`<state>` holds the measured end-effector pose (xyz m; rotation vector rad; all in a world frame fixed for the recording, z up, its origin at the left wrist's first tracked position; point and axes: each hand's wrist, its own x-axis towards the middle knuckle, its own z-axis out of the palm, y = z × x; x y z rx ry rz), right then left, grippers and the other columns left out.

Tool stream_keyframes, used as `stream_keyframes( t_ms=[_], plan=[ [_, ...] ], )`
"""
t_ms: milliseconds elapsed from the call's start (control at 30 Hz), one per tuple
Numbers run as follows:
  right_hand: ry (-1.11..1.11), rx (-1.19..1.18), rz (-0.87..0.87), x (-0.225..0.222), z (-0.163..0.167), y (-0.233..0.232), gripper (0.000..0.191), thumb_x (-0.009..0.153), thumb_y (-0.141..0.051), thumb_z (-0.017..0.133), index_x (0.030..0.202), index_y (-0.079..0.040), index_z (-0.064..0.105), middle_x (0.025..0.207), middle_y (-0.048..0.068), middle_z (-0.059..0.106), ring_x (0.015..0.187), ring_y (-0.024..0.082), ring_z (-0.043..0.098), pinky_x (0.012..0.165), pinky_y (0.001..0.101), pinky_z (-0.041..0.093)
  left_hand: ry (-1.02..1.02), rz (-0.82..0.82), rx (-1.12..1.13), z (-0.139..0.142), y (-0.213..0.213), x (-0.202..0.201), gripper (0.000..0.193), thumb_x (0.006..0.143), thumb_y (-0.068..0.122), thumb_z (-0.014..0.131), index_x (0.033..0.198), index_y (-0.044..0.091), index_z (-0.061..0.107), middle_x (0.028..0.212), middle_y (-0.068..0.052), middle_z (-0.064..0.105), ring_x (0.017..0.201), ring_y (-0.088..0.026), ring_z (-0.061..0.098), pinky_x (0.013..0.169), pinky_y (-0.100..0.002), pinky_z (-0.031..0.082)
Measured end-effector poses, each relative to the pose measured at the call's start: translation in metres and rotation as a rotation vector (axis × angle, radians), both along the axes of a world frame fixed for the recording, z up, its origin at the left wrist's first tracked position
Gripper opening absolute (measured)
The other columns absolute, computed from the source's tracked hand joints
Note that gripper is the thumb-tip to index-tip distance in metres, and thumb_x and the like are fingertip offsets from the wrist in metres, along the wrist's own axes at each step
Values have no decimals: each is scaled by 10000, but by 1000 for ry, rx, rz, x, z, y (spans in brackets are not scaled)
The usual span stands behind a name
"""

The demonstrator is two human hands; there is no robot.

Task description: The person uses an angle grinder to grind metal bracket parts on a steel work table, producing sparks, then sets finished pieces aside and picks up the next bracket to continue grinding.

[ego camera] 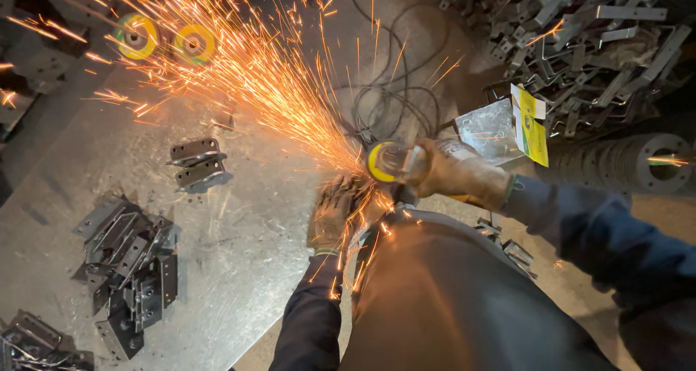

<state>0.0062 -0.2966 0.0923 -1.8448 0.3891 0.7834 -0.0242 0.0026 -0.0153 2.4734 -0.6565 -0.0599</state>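
While sparks fan up-left across the tabletop [239,255], gloved right hand [464,179] fingers wrapped around grinder [395,162], gloved left hand [332,213] fingers pressed together on hidden workpiece at near edge, yellow rectangular package [531,123] beside right.

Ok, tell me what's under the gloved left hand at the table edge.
The gloved left hand presses flat at the edge of the grey metal table, beside the yellow grinder disc throwing sparks. Whatever piece it pins is covered by the glove and glare.
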Motion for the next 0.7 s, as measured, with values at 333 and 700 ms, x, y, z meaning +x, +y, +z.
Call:
stream_keyframes(
  t_ms=[333, 700],
  plan=[
    [-28, -285, 235, 7, 44, 3, 1117, 571, -288, 884, 1530, -82, 350, 1273, 171, 677, 1178, 284, 657, 1010, 374, 516, -18, -3, -68, 20, -5, 3, 425, 888, 219, 651, 1282, 62, 682, 1433, -153, 618, 1375, -383, 522, 1181, -497, 350],
    [48, -55, 21, -4, -14, -5, 1226, 522, -190, 882, 1563, -95, 242, 1310, 172, 633, 1199, 272, 625, 1003, 336, 496, -79, -45, 86, 3, -2, 5, 538, 777, 230, 671, 1298, 92, 664, 1422, -156, 621, 1348, -350, 530, 1150, -469, 339]
  ],
)
